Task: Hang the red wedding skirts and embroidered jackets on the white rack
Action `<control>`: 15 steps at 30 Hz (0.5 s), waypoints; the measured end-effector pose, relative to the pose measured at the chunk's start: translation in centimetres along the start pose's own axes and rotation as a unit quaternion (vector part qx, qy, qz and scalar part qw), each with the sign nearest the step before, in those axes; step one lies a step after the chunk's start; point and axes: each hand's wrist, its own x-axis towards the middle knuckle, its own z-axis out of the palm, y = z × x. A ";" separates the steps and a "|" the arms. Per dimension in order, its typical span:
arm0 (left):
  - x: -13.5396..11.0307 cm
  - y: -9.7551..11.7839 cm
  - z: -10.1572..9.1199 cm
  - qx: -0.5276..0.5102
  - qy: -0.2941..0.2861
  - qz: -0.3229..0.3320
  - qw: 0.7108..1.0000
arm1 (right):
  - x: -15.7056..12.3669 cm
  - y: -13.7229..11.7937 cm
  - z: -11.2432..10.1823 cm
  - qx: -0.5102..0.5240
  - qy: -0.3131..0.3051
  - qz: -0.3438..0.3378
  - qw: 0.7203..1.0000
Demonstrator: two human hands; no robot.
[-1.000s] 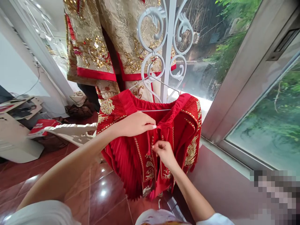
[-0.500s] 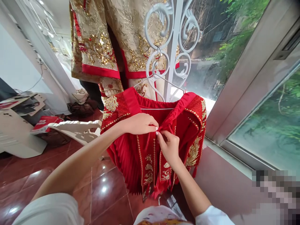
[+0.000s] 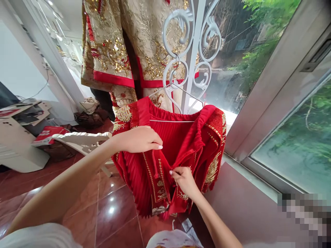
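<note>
A red pleated skirt (image 3: 134, 179) with gold embroidery and beading hangs by its waistband from a thin metal hanger (image 3: 172, 121). Its waistband is parted in a V-shaped opening. My left hand (image 3: 141, 138) grips the left edge of that opening, fingers folded over the fabric, thumb pointing right. A narrow red strap (image 3: 155, 163) dangles just below it. Lower down, at the bottom of the V, my right hand (image 3: 184, 179) pinches the skirt's opening; it may be at a zipper, but the pull is hidden by the fingers.
The hanger hooks onto a white scrollwork metal stand (image 3: 192, 44). Behind it hangs a cream and gold garment (image 3: 152, 44) with red trim. A window (image 3: 294, 137) is on the right; a white carved piece of furniture (image 3: 85, 143) stands left on the tiled floor (image 3: 113, 213).
My right hand has moved down along the opening, away from my left hand. The skirt's waistband has spread apart into a V. My left hand has shifted slightly left.
</note>
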 end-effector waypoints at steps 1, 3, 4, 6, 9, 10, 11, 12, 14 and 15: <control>-0.8 -0.3 0.0 0.003 0.000 -0.011 1.000 | -0.5 0.9 0.6 -0.001 -0.020 0.017 1.000; -2.3 -0.9 0.0 0.014 -0.008 -0.039 0.999 | -1.5 1.9 1.0 -0.017 -0.072 0.050 0.996; -2.7 -1.1 0.0 0.027 -0.015 -0.062 0.998 | -2.0 1.9 0.8 -0.041 -0.092 0.055 0.993; -2.8 -1.1 0.4 0.063 -0.011 -0.147 0.987 | -2.5 0.5 -0.9 -0.116 -0.090 0.042 0.988; -1.1 -0.1 1.6 0.099 0.123 -0.309 0.938 | -1.8 -4.3 -5.2 -0.216 0.120 -0.037 0.968; -0.2 0.4 2.3 0.108 0.195 -0.344 0.912 | -1.0 -6.2 -6.7 -0.217 0.243 -0.069 0.943; 0.8 0.7 3.0 0.119 0.266 -0.367 0.884 | 0.1 -7.9 -7.9 -0.212 0.358 -0.098 0.904; 1.6 0.9 3.8 0.130 0.326 -0.380 0.856 | 1.5 -9.4 -8.9 -0.222 0.431 -0.119 0.866; 2.9 0.9 5.5 0.152 0.398 -0.411 0.806 | 4.6 -11.3 -9.7 -0.261 0.496 -0.126 0.819; 3.2 0.7 6.2 0.157 0.413 -0.432 0.786 | 6.1 -11.6 -9.7 -0.282 0.503 -0.113 0.809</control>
